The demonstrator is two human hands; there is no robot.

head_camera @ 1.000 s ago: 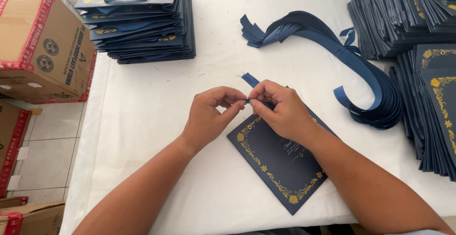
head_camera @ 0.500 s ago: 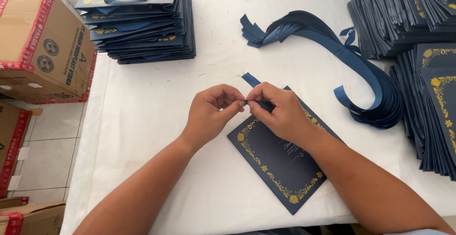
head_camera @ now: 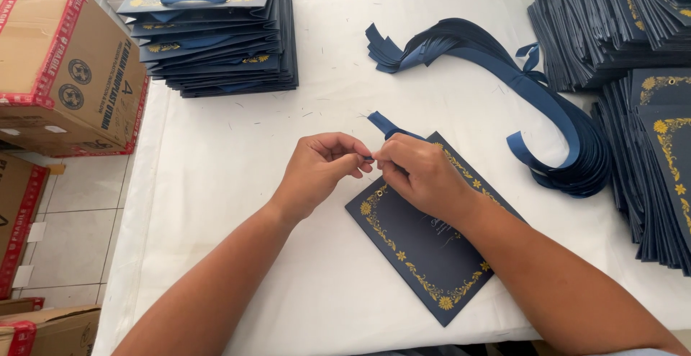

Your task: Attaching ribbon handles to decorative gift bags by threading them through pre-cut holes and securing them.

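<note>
A flat navy paper bag (head_camera: 425, 244) with a gold floral border lies tilted on the white table (head_camera: 237, 169), in front of me. My left hand (head_camera: 320, 172) and my right hand (head_camera: 417, 176) meet at the bag's top left corner, beside a small eyelet. Both pinch the end of a blue ribbon (head_camera: 385, 125), whose free end sticks out past my fingers toward the back. My right forearm covers part of the bag.
A stack of finished navy bags with ribbon handles (head_camera: 212, 28) stands at the back left. A bundle of blue ribbons (head_camera: 518, 89) curves across the back right. Stacks of flat navy bags (head_camera: 648, 125) line the right edge. Cardboard boxes (head_camera: 65, 68) sit left of the table.
My hands have stayed almost still at the bag's corner; only the fingers have shifted slightly on the ribbon end.
</note>
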